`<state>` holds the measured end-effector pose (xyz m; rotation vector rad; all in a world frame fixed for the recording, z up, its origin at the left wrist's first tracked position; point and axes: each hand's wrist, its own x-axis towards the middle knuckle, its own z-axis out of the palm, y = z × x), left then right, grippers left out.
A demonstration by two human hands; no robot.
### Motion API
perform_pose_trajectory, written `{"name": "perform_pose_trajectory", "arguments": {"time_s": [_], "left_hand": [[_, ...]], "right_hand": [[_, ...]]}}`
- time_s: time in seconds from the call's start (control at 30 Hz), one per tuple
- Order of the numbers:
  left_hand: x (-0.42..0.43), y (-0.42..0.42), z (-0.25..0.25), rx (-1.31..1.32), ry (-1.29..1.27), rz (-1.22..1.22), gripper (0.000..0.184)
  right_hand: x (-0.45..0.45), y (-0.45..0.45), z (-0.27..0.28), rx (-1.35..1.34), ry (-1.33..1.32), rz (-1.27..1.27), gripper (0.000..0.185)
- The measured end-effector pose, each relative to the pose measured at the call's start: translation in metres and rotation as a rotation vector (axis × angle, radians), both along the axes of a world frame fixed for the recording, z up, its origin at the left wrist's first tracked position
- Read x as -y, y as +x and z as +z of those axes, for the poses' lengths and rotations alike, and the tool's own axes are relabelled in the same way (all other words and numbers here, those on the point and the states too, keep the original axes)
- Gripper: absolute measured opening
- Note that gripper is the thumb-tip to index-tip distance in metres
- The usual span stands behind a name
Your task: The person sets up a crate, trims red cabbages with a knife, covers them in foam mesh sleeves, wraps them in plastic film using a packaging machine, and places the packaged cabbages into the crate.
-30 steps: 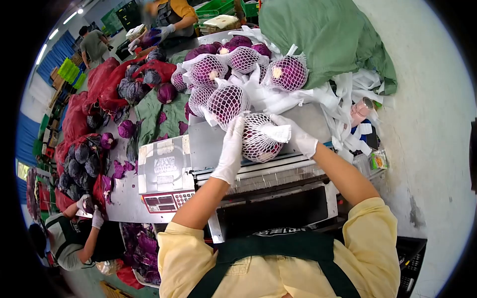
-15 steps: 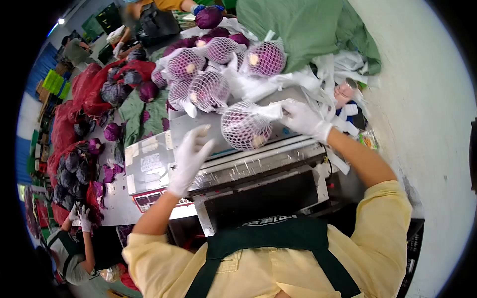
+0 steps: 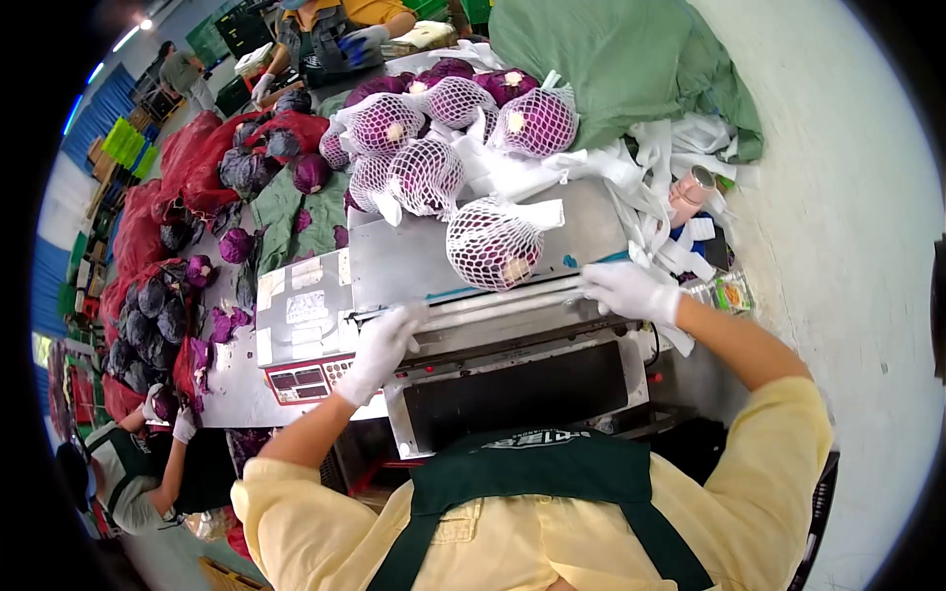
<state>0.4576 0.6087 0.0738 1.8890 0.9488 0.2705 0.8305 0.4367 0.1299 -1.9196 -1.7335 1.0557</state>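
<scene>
My left hand, in a white glove, is at the left end of the white film roll on the wrapping machine. Its fingers are curled and slightly blurred. At the roll's right end, my gloved right hand has its fingers pressed together. Whatever either hand pinches is too fine to make out. Between and behind the hands, a red cabbage in a white foam net rests on the metal plate, touched by neither hand. More netted cabbages are heaped behind it.
A scale stands at left. Red mesh sacks with dark cabbages lie beyond it. Loose white nets, a pink cup and green cloth are at right. Co-workers are at lower left and at the back.
My right hand has let go of the netted cabbage, which now rests on the plate, and has moved down to the roll's right end. My left hand has lowered and its fingers have closed.
</scene>
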Motion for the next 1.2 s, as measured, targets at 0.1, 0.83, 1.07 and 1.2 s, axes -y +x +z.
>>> {"name": "perform_pose_trajectory", "arguments": {"time_s": [0.1, 0.83, 1.07, 1.2], "left_hand": [[0.016, -0.008, 0.029, 0.581, -0.025, 0.127, 0.015], [0.036, 0.083, 0.026, 0.35, -0.789, -0.145, 0.073], [0.092, 0.058, -0.002, -0.205, -1.374, -0.131, 0.087], [0.106, 0.05, -0.021, -0.13, -1.391, -0.022, 0.084]], "right_hand": [[0.01, 0.004, 0.038, -0.153, 0.243, -0.038, 0.005], [-0.018, -0.036, -0.014, -0.749, -0.234, 0.167, 0.108], [0.082, -0.066, -0.087, -1.393, -0.985, -0.399, 0.031], [0.094, -0.073, -0.109, -1.425, -0.956, -0.421, 0.021]]}}
